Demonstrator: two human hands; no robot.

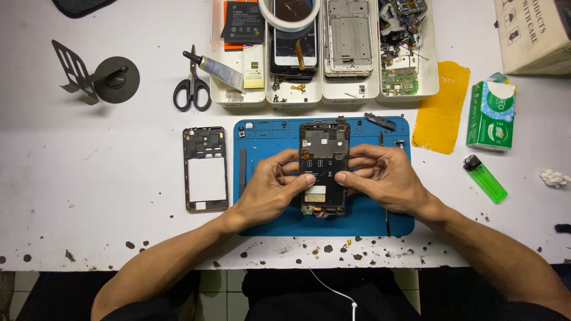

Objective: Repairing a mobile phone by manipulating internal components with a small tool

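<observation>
From the head camera, both hands met over an opened smartphone (323,156) with its back cover removed, lying on a blue repair mat (267,223) on the white counter (89,196). The left hand (270,189) formed a closed grip on the phone's left edge, thumb pressed onto the dark battery (323,166) near its lower middle. The right hand (383,177) gripped the phone's right edge, its thumb tip just beside the left thumb. Left of the left grip, off the mat, lay the phone's separated middle frame (205,169). Beyond the grips stood white parts trays (324,95) with boards and screens, a glue tube (217,68) resting on one, and scissors (191,89) beside them. Right of the right grip lay a yellow sheet (441,110), a green tissue pack (491,116) and a green lighter (485,178).
</observation>
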